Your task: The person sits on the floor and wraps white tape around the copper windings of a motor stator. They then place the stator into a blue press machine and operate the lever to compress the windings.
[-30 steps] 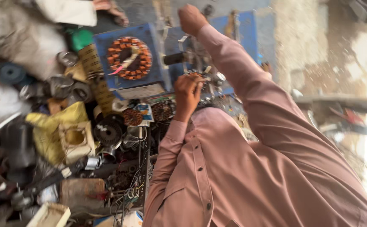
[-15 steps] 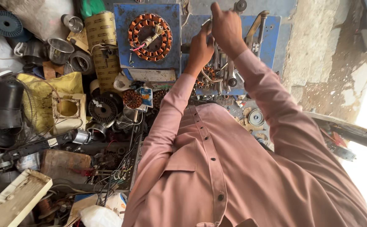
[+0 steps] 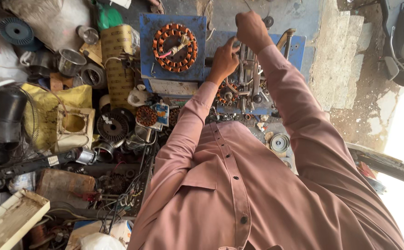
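From the head view, the left hand (image 3: 223,62) rests with narrow, curled fingers against the metal winding machine (image 3: 250,81) on the blue surface (image 3: 299,51), while the right hand (image 3: 253,30) is closed in a fist around a handle at the machine's top; the handle itself is hidden in the grip. Just left of the machine, a ring of copper coils (image 3: 174,47) sits on a blue box (image 3: 172,74), with a yellow sack (image 3: 54,104) and a black fan (image 3: 5,120) well apart among the clutter.
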